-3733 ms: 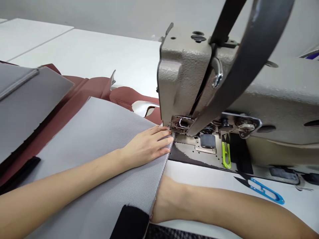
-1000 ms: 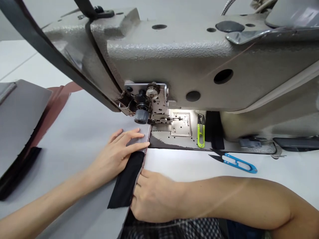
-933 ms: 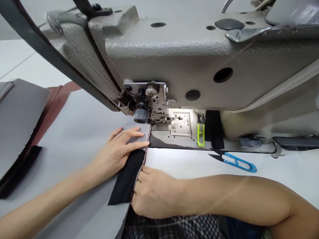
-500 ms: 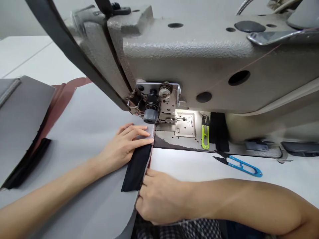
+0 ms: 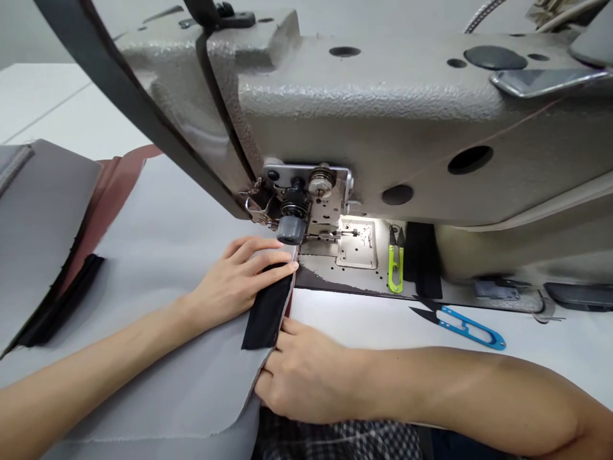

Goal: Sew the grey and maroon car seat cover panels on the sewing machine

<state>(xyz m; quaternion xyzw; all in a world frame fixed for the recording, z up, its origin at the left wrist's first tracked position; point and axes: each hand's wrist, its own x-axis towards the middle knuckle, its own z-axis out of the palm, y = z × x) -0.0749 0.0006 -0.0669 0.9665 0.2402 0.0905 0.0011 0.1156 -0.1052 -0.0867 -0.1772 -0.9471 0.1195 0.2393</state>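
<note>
Head view. The left hand (image 5: pixel 239 278) lies spread on the grey fabric (image 5: pixel 163 211), its fingers crossing the upper end of the black strip (image 5: pixel 269 313). The right hand (image 5: pixel 306 370), nearer the wearer, is curled closed on the fabric's edge, fingertips hidden. The sewing machine (image 5: pixel 383 121) stands just beyond the left fingertips. Judged risks: fingers caught by following the cloth too far; layers misaligned by uneven pull. Compared with the earliest frame, the strip has shifted from well short of the left hand to beneath its fingers.

Black-and-white checked garment (image 5: pixel 345 442), apparently
</note>
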